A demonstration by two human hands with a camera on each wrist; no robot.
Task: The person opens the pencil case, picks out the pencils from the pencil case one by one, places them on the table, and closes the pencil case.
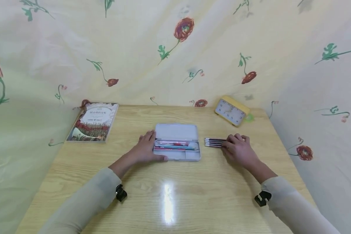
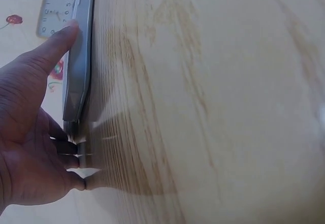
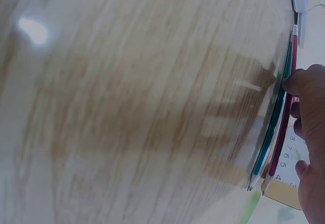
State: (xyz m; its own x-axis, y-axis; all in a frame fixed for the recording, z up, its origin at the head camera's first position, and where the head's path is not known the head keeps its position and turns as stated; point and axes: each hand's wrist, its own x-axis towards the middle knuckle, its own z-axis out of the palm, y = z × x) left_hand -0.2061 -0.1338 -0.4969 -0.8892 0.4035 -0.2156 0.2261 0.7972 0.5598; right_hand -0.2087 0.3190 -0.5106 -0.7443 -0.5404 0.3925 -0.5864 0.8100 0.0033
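A metal pencil case [image 1: 178,159] lies on the table with its lid [image 1: 176,131] folded back. Several pens and pencils [image 1: 175,148] lie in its long compartment. My left hand [image 1: 146,149] spreads around the case's left end, its straight thumb against the front wall and the other fingers beside the end. Right of the case, several pencils [image 1: 213,142] lie side by side on the tabletop. My right hand [image 1: 239,150] pinches their right part from above. The right wrist view shows a teal pencil [image 3: 274,115] and a magenta pencil [image 3: 285,127] by the thumb.
A yellow clock [image 1: 232,110] leans at the table's back right. A book [image 1: 93,122] with a printed cover lies at the back left. Flowered cloth [image 1: 134,48] hangs behind the wooden table [image 1: 146,201].
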